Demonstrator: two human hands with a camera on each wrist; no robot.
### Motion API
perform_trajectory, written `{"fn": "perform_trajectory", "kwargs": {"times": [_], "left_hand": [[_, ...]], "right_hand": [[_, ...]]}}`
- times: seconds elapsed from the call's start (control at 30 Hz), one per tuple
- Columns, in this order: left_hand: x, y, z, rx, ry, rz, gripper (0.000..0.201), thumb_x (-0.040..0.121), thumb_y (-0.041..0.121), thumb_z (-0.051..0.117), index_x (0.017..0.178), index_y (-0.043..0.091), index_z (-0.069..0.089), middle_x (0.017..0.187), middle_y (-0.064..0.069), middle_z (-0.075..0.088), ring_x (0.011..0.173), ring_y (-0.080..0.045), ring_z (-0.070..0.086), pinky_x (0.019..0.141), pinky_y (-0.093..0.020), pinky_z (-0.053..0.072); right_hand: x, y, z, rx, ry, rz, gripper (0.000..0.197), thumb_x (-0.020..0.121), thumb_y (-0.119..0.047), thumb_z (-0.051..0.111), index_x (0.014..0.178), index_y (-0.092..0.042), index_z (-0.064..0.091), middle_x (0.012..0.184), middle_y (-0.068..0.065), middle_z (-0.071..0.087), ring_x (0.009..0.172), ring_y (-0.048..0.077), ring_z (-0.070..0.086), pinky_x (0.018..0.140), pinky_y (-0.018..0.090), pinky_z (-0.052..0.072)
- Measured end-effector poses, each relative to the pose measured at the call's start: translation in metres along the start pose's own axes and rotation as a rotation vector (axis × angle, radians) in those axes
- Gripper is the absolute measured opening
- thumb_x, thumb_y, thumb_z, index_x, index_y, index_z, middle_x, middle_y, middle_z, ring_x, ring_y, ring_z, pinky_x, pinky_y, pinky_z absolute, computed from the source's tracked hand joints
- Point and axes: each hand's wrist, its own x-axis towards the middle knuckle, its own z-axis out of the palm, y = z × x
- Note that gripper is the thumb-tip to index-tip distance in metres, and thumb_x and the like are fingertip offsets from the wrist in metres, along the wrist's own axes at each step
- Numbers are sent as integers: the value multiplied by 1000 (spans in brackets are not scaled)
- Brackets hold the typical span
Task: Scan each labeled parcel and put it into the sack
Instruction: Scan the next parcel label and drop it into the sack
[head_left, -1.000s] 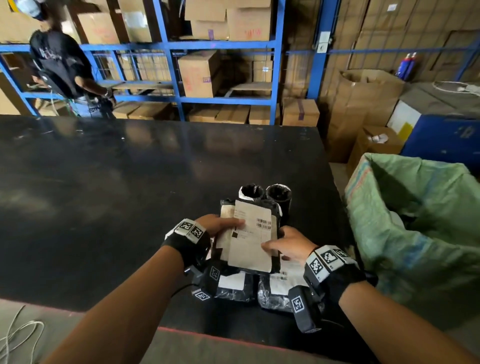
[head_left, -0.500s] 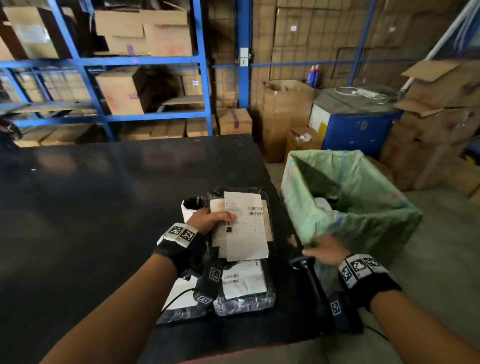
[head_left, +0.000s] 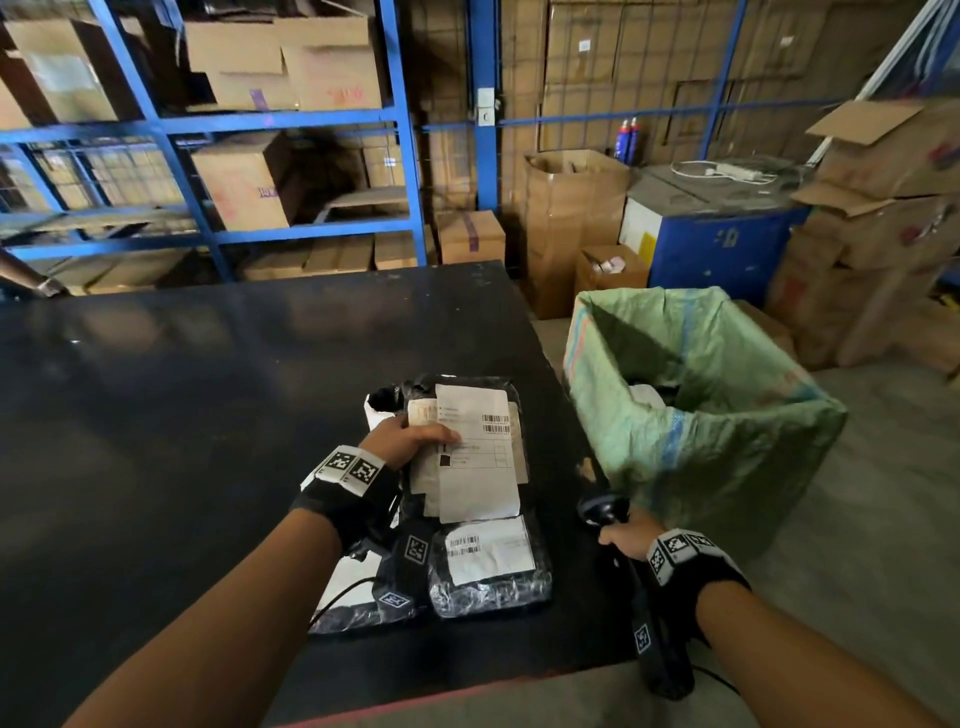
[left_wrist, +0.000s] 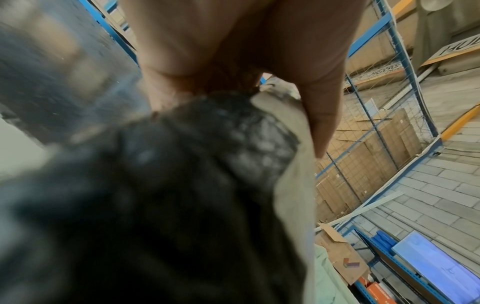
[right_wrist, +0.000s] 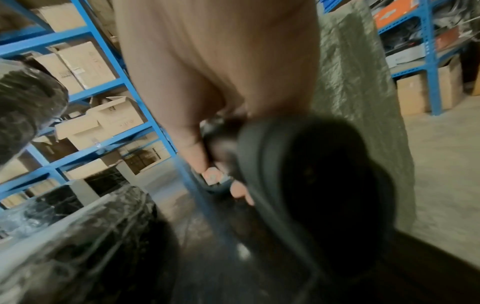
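Much of both wrist views is being blocked by skin and blurred dark plastic. In the left wrist view, the parcel (left_wrist: 221, 144) is being seen only as a smeared black mass with a pale label edge, and its printing is not being made out. In the head view, the same black-wrapped parcel (head_left: 467, 447) is being gripped by the left hand (head_left: 410, 439), thumb curled over its white barcoded label, above the desk (head_left: 208, 415). Two more labeled parcels (head_left: 488, 566) are being left lying on the desk beneath it, one partly hidden by the wrist strap. A black scanner (head_left: 602, 512) is being clasped by the right hand (head_left: 626, 538), fingers wrapped round its handle, at the desk's right edge. The green sack (head_left: 727, 452) is being kept open just beside the desk; its contents are being lost in shadow.
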Motion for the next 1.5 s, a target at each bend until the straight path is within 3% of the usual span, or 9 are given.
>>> {"fn": "perform_trajectory", "kwargs": {"times": [0.07, 0.13, 0.27, 0.43, 0.6, 1.1, 1.23, 1.33, 1.5], "left_hand": [[-1, -2, -7, 7, 20, -17, 36, 69, 10, 80, 104, 6, 72, 99, -14, 76, 94, -32, 72, 93, -48, 55], [-1, -4, -13, 8, 45, -15, 35, 70, 10, 80, 103, 6, 72, 99, -15, 76, 93, -33, 72, 91, -48, 56], [0, -3, -14, -17, 81, 13, 36, 68, 9, 80, 103, 2, 72, 97, -17, 76, 90, -35, 73, 88, -50, 57], [1, 14, -7, -54, 157, 78, 17, 74, 2, 75, 88, 9, 67, 87, -12, 72, 73, -25, 68, 63, -33, 57], [15, 36, -5, -127, 224, 164, 27, 70, 6, 79, 94, 9, 67, 95, -14, 74, 78, -27, 69, 71, -36, 58], [30, 64, 5, -197, 261, 260, 59, 59, 16, 83, 113, 4, 65, 107, -14, 73, 93, -31, 70, 86, -45, 58], [34, 64, 5, -216, 244, 263, 48, 70, 7, 79, 115, 1, 63, 105, -15, 71, 82, -26, 68, 73, -36, 57], [39, 63, 5, -208, 250, 258, 49, 70, 7, 80, 116, 0, 62, 109, -16, 71, 91, -30, 69, 80, -40, 57], [44, 59, 3, -202, 250, 238, 54, 68, 10, 82, 116, 1, 61, 110, -16, 71, 89, -29, 70, 77, -40, 58]], "right_hand": [[-2, -6, 0, 170, 33, 17, 5, 79, -1, 59, 79, -5, 60, 60, 13, 53, 53, 24, 51, 56, 33, 43], [-5, -20, -5, 306, 84, -3, 7, 76, 2, 57, 74, -5, 57, 52, 12, 48, 43, 22, 46, 49, 29, 40], [-31, -81, -35, 401, 101, -196, 7, 74, -1, 58, 71, -7, 61, 49, 9, 48, 42, 21, 46, 47, 27, 40], [-86, -166, -82, 456, 258, -525, 23, 84, -1, 58, 63, -11, 54, 54, 3, 49, 48, 13, 49, 38, 11, 39], [-123, -219, -115, 594, 191, -713, 13, 84, -1, 60, 81, -14, 60, 64, 5, 56, 55, 15, 56, 53, 27, 48], [-129, -216, -117, 236, -37, -596, 6, 81, -5, 59, 85, -3, 55, 56, 7, 48, 44, 16, 49, 46, 28, 42], [-132, -212, -119, 214, -53, -611, 4, 82, -6, 57, 82, -3, 55, 54, 7, 47, 41, 14, 48, 46, 27, 41], [-133, -208, -118, 205, -57, -601, 8, 83, -5, 57, 76, -3, 54, 52, 6, 48, 41, 14, 47, 46, 27, 41], [-131, -203, -116, 226, -55, -560, 17, 80, -3, 56, 97, 1, 58, 53, 5, 50, 44, 14, 48, 45, 26, 42]]}}
